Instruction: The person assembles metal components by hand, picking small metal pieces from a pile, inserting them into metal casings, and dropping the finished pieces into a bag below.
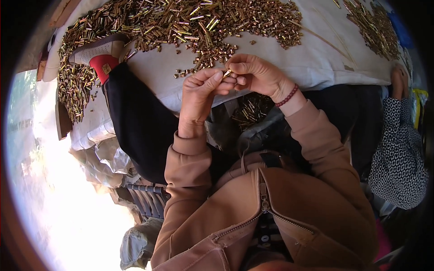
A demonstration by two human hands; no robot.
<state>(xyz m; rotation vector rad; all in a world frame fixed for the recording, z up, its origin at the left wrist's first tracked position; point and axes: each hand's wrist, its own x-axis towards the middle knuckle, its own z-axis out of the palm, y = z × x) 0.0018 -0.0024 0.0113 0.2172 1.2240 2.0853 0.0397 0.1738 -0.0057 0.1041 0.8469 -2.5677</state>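
Observation:
Both of my hands meet in front of me, just above the near edge of a cloth-covered surface (312, 61). Between the fingertips is a small, shiny brass-coloured metal fitting (227, 73); fingers hide most of it, so its exact kind does not show. My left hand (200, 92) pinches it between thumb and forefinger. From the other side, the closed thumb and fingers of my right hand (261, 74) grip it too. Beyond them lies a wide heap of brass-coloured metal pieces (181, 22), long rods to the left and short sleeve-like bits to the right.
Below my hands, a dark bag (271, 128) holds more long metal rods (251, 113). A foot in a grey shoe (101, 49) rests against the heap. Another person's patterned sleeve (400, 149) is at the right, near a second pile (373, 27). A thin stick (323, 40) lies on the cloth.

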